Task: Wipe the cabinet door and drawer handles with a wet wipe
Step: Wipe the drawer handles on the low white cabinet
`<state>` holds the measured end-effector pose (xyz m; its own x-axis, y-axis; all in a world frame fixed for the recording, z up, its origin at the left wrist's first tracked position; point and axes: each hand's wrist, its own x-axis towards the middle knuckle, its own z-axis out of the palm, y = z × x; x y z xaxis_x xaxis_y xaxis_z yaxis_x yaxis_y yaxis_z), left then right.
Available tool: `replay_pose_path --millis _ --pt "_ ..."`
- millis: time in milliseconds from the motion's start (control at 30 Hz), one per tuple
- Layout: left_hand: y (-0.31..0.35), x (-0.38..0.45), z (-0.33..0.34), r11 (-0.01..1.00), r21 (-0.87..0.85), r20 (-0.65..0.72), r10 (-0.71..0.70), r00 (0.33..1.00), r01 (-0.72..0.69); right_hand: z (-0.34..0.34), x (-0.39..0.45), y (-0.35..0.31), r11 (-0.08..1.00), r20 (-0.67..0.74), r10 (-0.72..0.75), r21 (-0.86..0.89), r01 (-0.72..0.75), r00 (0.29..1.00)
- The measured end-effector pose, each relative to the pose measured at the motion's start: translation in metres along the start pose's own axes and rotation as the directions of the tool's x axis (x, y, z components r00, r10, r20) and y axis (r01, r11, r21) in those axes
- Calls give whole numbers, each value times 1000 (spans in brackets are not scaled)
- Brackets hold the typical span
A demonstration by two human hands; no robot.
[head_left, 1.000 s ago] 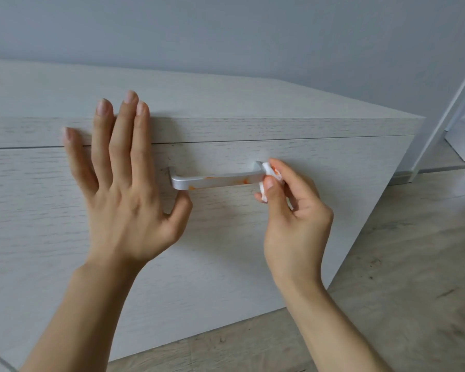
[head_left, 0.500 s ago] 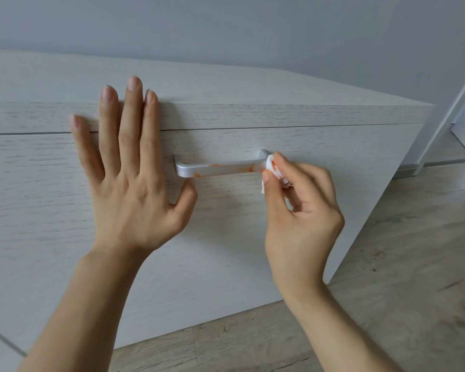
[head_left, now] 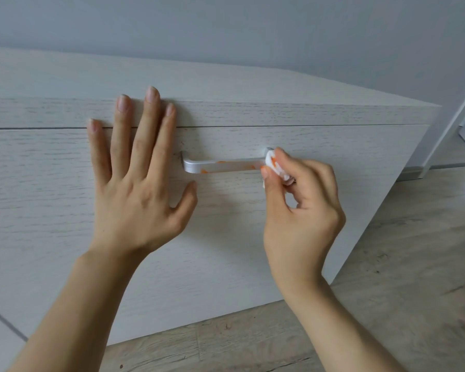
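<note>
The left hand stays flat, fingers straight, bracing the drawer front. The handle keeps its orange smears; the right hand, pinching the wet wipe, has barely moved off the handle's right end, so wiping has scarcely begun.

Silver handle streaked with orange smears — the white wipe at its right end carries orange blotches too. Behind the handle, the drawer front is whitewashed woodgrain — pale grey-white.

Left hand flat on drawer front, left of handle; right hand with wet wipe at handle's right end; floor below, right.
</note>
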<state>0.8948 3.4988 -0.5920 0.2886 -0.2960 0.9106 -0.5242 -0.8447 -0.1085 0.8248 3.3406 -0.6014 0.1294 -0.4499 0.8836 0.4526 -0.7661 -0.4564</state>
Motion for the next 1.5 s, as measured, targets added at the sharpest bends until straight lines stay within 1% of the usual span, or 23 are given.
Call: replay_pose_path --millis 100,200,300,400,500,533,633,700,767,833,933,1033,1067,1167,1200,1267,1333,1433,1500 --pt "-1 -3 1 1000 23 6 4 1000 -4 -2 -1 2 996 40 -80 -29 81 996" --pt "1 -3 2 999 32 -1 -3 1000 3 -4 0 4 998 30 -56 -25 57 998" --pt "0 -4 3 1000 30 -4 -2 1000 2 -1 -5 1 992 44 -114 -49 116 993" --pt "0 -3 4 999 31 -12 6 1000 -6 3 -4 -1 997 0 -66 -25 66 998" --pt "-1 -3 4 1000 29 -24 9 1000 -9 2 -4 -3 997 39 -79 -15 80 996" --pt "-1 -3 4 1000 26 -27 13 1000 -13 0 -3 -2 999 41 -54 1 54 998" --pt "-4 -7 6 999 26 -33 33 999 -32 -5 0 -1 994 -4 83 67 -83 997" --pt "-7 -13 8 997 71 -54 40 998 -36 -2 -2 -2 992 -2 96 81 -95 995" --pt "-11 -20 10 992 122 -62 53 997 -45 1 -4 -2 998 12 38 43 -38 999" --pt "-13 -23 13 990 134 -63 56 996 -48 0 -3 0 999 44 -46 -6 47 998" --pt "-10 -22 15 991 133 -74 31 997 -21 -2 -1 2 997 39 -64 -30 66 997" --pt "-8 -22 17 990 139 -91 7 996 6 2 -8 -5 990 84 -138 -18 140 987" --pt "-8 -22 17 991 135 -96 4 995 9 4 -10 -7 991 77 -136 -8 137 988" --pt "-9 -21 17 991 133 -101 8 995 6 9 -12 -8 999 -10 1 35 -1 1000" --pt "-9 -21 17 991 135 -99 8 995 5 10 -13 -10 999 -12 13 38 -12 1000" --pt "-9 -21 17 990 138 -95 5 995 8 8 -13 -12 998 34 3 58 -5 999" --pt "-8 -22 18 990 140 -97 4 995 10 3 -10 -11 997 57 34 67 -38 998" --pt "-8 -21 18 991 132 -101 2 995 12 0 -6 -9 996 32 89 27 -90 996" --pt "-8 -21 19 991 133 -109 2 994 12 2 -6 -11 998 42 57 -17 -56 997"
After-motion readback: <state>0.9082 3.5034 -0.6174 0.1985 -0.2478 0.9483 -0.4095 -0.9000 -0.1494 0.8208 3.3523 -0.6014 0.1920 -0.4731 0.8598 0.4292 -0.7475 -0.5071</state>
